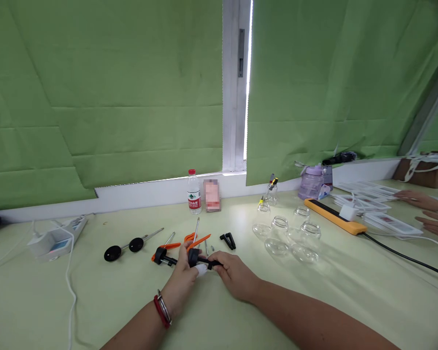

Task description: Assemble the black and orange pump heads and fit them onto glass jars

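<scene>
My left hand [180,277] is closed around a black cap piece [193,257] that has an orange lever and a metal rod pointing up and away. My right hand [237,274] pinches the black stem at the right end of the same piece. A white wrap covers the tip of my left thumb. Just left of my left hand lies a similar black and orange piece [161,255] with a metal rod. Loose orange parts [190,237] and thin metal rods lie behind my hands. Two small black parts [228,240] rest beyond my right hand.
Two black discs [113,253] with metal rods lie left. Several clear glass jars [277,240] stand right, near an orange power strip [336,218]. A water bottle [194,194] stands behind. A white power strip [58,238] trails a cable. Another person's hands [434,221] are far right.
</scene>
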### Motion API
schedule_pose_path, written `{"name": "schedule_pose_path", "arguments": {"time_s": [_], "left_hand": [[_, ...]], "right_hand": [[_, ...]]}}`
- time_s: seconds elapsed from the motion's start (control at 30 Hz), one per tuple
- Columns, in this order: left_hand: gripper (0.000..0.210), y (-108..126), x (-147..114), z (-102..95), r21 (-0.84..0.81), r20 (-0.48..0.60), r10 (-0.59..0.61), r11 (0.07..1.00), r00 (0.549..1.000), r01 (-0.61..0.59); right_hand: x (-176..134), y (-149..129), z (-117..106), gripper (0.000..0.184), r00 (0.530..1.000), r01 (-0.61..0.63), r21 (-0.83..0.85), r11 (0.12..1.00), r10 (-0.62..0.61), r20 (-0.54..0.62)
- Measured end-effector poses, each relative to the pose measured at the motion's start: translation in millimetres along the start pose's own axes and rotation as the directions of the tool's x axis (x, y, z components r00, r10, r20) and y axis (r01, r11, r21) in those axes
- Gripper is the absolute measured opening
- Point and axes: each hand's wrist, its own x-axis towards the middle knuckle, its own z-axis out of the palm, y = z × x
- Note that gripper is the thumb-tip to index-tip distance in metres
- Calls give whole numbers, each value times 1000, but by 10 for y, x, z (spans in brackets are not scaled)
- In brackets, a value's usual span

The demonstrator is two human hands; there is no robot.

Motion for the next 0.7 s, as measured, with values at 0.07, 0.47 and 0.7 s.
{"name": "schedule_pose_path", "arguments": {"time_s": [0.07,0.47,0.7], "left_hand": [[66,34,-27,32,16,-61,69,998,996,-68],[69,50,-91,119,232,9,335,916,942,-328],[107,-5,-77,45,554,151,415,716,897,-424]], "right_hand": [[8,-26,-3,24,1000,-7,64,998,7,-4],[59,-190,150,28,931,-349,758,551,293,215],[39,-224,74,31,920,-357,813,461,323,221]]}}
